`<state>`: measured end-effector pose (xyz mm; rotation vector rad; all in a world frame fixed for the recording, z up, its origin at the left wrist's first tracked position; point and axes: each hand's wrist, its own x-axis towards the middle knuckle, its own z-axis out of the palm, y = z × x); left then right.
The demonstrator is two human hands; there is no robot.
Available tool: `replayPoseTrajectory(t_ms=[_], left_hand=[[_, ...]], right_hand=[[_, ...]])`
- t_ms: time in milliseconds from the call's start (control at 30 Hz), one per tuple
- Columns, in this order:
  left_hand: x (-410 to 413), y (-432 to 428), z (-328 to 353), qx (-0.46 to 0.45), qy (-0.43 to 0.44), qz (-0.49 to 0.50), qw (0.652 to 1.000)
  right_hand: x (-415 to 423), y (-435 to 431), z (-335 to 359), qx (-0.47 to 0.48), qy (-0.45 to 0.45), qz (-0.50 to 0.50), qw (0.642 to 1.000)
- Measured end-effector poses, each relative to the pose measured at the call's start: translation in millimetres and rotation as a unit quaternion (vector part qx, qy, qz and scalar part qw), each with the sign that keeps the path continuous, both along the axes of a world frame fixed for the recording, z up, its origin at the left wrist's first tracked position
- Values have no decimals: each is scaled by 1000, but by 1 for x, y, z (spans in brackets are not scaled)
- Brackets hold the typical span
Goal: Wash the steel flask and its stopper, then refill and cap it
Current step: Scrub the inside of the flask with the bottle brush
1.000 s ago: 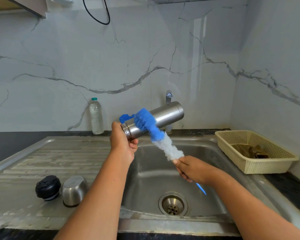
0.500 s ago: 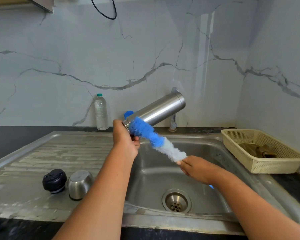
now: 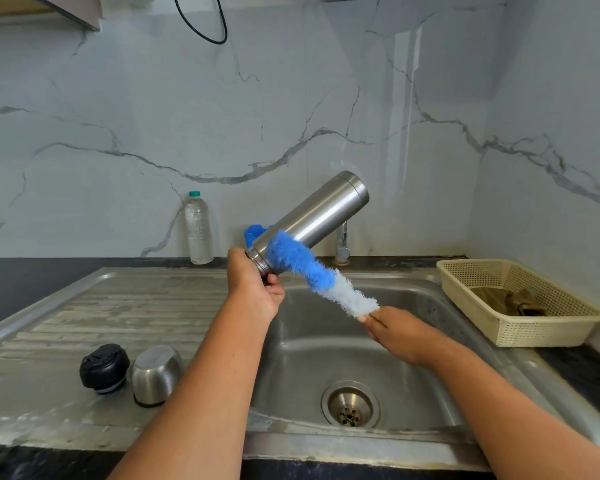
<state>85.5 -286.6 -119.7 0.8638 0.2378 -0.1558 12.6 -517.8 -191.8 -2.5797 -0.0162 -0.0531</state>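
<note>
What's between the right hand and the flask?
The bottle brush: white then blue bristles run from the right hand up to the steel flask, blue end against its neck. Seen in the head view.

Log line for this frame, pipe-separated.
step: scrub | left hand grips steel flask at neck, base tilted up | right hand holds brush across flask | stopper, steel cup on drainboard

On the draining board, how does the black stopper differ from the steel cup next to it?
The black stopper is dark and matt; the steel cup is shiny and reflective. The stopper has a stepped shape with a paler ring at its base; the cup is a smooth dome, mouth down. The cup looks somewhat larger than the stopper. Both sit side by side on the draining board, neither one held.
</note>
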Motion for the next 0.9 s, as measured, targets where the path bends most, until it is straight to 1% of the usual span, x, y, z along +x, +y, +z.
replayPoseTrajectory(t_ms=[100,267,367,467,633,733,833,900], left_hand=[[0,-2,0,-6,-1,-1,1000],[6,10,0,-29,-8,7,1000],[4,5,1,-28,-20,3,999],[3,2,0,-17,-17,6,1000],[6,6,-2,25,-19,17,999],[5,0,-3,43,-26,16,999],[3,1,-2,36,-27,15,999],[4,7,-1,25,-26,17,999]], right_hand=[[4,4,-1,-1,3,5,1000],[-2,-19,0,-8,18,-27,999],[1,-9,1,7,5,-14,1000],[4,0,2,22,-7,-8,1000],[-4,-22,3,23,2,-30,999],[-1,-14,2,63,-17,-24,998],[3,-9,2,72,-21,-11,997],[0,-19,1,64,-11,-25,998]])
